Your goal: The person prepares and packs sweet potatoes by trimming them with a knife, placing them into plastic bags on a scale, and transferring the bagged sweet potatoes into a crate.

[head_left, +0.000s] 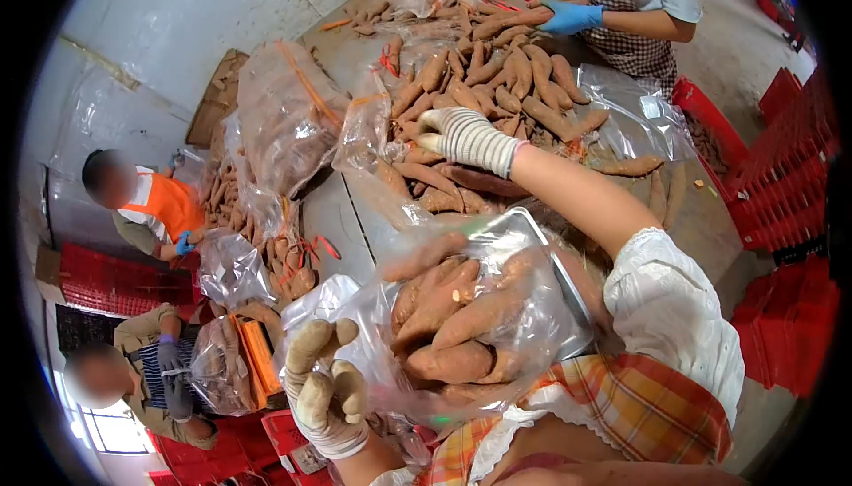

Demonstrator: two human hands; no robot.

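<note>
We identify the following surroundings: the table [342,220] carries a main pile of sweet potatoes [532,69], with a large clear bag [284,131] beside it on the left of the view and a flat plastic sheet [639,100] on its right; stacked red crates [785,175] stand at the right of the view; a co-worker's blue glove [572,18] is at the far side of the pile, well apart from our hands; two other people, one in an orange apron [173,206] and one in a striped apron [164,371], are at the left.

We find the filled clear bag [532,344] directly before our torso, partly over a metal tray [577,295]; the tray rim stands between this bag and our right forearm; loose, shiny film covers part of the bagged sweet potatoes [479,317].

We read the long axes of most bagged pieces as lower left to upper right of the view; the lowest large piece lies more nearly across; we cannot tell stem end from root end.

We place our gloved right hand [470,140] palm down at the near edge of the pile, fingers bent; we cannot tell whether it grips a piece; our gloved left hand [327,388] is beside the filled bag, fingers curled, palm partly visible; we cannot tell whether it pinches film.
</note>
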